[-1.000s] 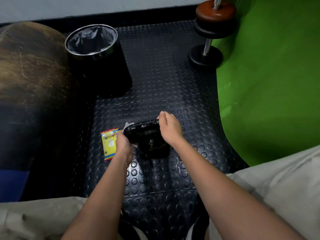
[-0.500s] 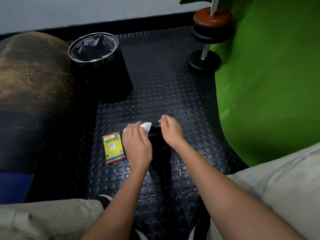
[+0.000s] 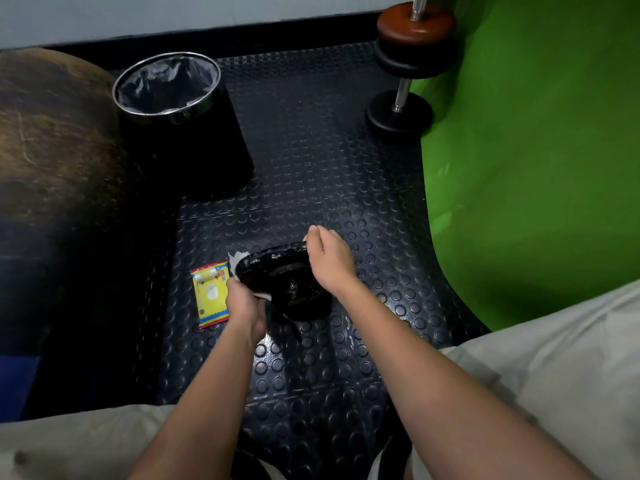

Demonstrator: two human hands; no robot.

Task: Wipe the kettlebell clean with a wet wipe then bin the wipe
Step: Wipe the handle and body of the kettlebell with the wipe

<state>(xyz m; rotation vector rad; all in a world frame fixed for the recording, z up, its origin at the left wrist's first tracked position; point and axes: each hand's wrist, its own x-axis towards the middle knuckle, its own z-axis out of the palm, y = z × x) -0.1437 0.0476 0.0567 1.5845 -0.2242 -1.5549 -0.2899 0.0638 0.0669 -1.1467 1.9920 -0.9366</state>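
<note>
Mid-frame, right hand (image 3: 330,263) grips the glossy black kettlebell (image 3: 291,282), left hand (image 3: 246,306) pinching the wet wipe (image 3: 236,263) against it, bare studded mat (image 3: 311,168) stretching toward the upper-left bin (image 3: 180,116).

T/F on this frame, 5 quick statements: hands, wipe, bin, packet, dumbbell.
1. The left hand holds the white wipe against the kettlebell. True.
2. The right hand rests flat on the floor mat. False: it grips the kettlebell's top.
3. The wipe is already in the bin. False: the wipe is at the kettlebell, and only the liner shows in the bin.
4. The yellow packet lies on the mat left of the kettlebell. True.
5. The dumbbell lies flat beside the bin. False: it stands on end by the green backdrop.
</note>
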